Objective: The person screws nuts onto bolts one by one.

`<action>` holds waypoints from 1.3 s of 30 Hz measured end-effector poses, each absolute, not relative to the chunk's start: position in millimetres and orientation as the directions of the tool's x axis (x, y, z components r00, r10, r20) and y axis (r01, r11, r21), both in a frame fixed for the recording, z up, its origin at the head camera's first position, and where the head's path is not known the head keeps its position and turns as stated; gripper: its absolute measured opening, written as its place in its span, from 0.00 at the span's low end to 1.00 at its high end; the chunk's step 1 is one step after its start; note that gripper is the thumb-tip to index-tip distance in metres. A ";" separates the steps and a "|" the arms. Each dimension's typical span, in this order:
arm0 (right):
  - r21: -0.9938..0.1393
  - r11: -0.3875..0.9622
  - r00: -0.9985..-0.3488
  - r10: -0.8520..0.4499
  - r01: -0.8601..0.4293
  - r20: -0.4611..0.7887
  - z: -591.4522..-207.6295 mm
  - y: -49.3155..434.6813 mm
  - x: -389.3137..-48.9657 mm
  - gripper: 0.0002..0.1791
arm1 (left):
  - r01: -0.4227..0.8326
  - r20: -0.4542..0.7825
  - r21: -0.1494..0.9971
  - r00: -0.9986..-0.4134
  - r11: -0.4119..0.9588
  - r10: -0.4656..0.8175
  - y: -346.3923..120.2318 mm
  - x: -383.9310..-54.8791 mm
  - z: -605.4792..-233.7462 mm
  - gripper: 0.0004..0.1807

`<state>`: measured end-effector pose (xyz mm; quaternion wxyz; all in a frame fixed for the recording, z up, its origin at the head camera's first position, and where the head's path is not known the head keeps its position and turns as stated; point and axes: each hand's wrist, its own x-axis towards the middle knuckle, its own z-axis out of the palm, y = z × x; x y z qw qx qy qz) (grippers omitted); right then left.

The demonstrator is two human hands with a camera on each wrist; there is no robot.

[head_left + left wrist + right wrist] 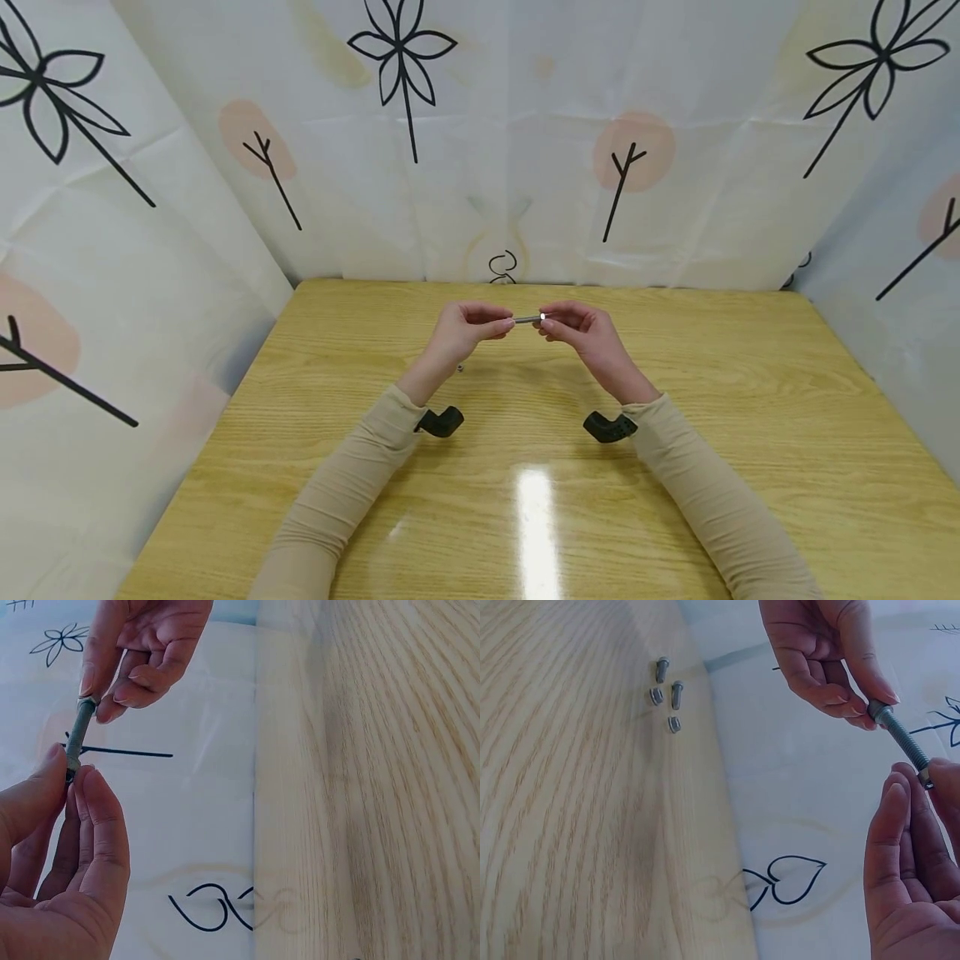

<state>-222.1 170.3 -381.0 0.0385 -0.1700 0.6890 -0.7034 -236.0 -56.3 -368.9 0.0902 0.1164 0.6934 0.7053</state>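
A threaded metal bolt is held level between both hands above the far part of the table. My left hand pinches its thicker head between thumb and fingers. At the opposite end, my right hand pinches a nut that sits around the bolt's tip. Thread shows along the shank between the hands in the right wrist view. Fingertips partly hide both ends.
On the wooden table, the right wrist view shows two shorter bolts and two nuts lying close together. Patterned white cloth rises behind the table's far edge. Each wrist carries a black camera mount.
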 end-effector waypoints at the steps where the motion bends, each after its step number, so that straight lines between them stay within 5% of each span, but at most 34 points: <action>1: -0.982 -0.050 -0.938 -0.289 -0.182 0.189 -381.1 170.6 -222.3 0.15 | 0.028 0.036 0.999 -0.957 -0.031 0.289 -56.4 -235.9 -369.0 0.14; 22: -0.985 -0.049 -0.947 -0.271 -0.165 0.172 -382.1 173.7 -220.6 0.16 | 0.021 0.049 0.996 -0.943 -0.087 0.328 -56.9 -236.2 -369.3 0.13; 39: -0.991 -0.002 -0.949 -0.287 -0.131 0.127 -385.8 176.5 -220.7 0.19 | 0.136 0.149 0.989 -0.925 -0.062 0.348 -52.4 -239.9 -374.5 0.14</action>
